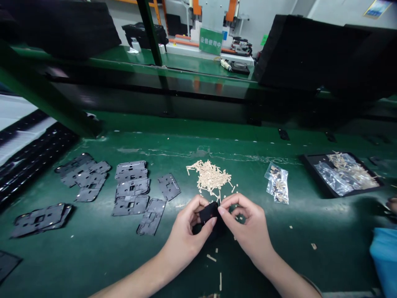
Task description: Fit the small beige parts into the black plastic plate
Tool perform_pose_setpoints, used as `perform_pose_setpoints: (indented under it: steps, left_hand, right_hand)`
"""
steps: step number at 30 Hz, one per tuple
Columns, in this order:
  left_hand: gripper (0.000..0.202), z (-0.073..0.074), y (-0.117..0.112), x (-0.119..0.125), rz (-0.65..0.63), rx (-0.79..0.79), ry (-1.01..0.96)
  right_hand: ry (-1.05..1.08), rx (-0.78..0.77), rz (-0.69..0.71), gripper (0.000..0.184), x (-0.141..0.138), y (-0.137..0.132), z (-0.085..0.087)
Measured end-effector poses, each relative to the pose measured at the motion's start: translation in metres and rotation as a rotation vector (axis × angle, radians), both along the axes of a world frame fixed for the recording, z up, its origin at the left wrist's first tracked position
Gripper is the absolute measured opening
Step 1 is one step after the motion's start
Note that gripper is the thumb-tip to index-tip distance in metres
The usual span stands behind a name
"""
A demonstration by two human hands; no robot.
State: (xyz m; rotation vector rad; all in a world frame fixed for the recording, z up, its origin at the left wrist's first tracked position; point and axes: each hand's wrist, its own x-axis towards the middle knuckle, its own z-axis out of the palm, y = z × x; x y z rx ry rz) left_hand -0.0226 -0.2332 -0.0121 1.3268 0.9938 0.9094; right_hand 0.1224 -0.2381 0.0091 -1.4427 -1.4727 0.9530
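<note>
My left hand (pixel 192 227) is closed around a small black plastic part (pixel 208 213), with the thumb on its near side. At the part's right end my right hand (pixel 245 219) pinches with thumb and forefinger. What lies between those fingertips is too small to make out. Just beyond both hands is a heap of small tan strips (pixel 211 176), and a few loose ones lie close to the fingers. Flat dark-grey plastic plates with cut-outs (pixel 132 188) are spread to the left of my left hand. One single plate (pixel 169 186) lies nearest the heap.
On the right are a clear bag of small pieces (pixel 278 184) and a black tray (pixel 336 192) holding bags and strips. Another person's blue sleeve (pixel 384 256) shows at the right edge. A green post (pixel 56 95) stands left; dark stacks (pixel 310 54) rise behind.
</note>
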Motion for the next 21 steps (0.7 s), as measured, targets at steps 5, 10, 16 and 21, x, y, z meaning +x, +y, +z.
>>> perform_pose_setpoints:
  steps: [5, 10, 16, 21]
  left_hand:
    - [0.010, 0.0019, 0.0000, -0.0012, -0.006, -0.014, -0.003]
    - [0.011, 0.0033, 0.0003, -0.0014, -0.014, -0.038, -0.011]
    - [0.011, 0.0053, 0.0006, -0.0017, -0.010, -0.050, 0.000]
    - [0.010, 0.0045, 0.0012, -0.0018, -0.011, -0.034, -0.005]
  right_hand:
    - [0.078, -0.095, 0.010, 0.006, 0.0026, 0.0043, 0.0029]
    - [0.104, -0.126, 0.013, 0.006, 0.0030, 0.0065, 0.0043]
    - [0.090, -0.120, 0.016, 0.007, 0.0033, 0.0054, 0.0032]
    - [0.092, -0.138, 0.018, 0.008, 0.0036, 0.0056, 0.0028]
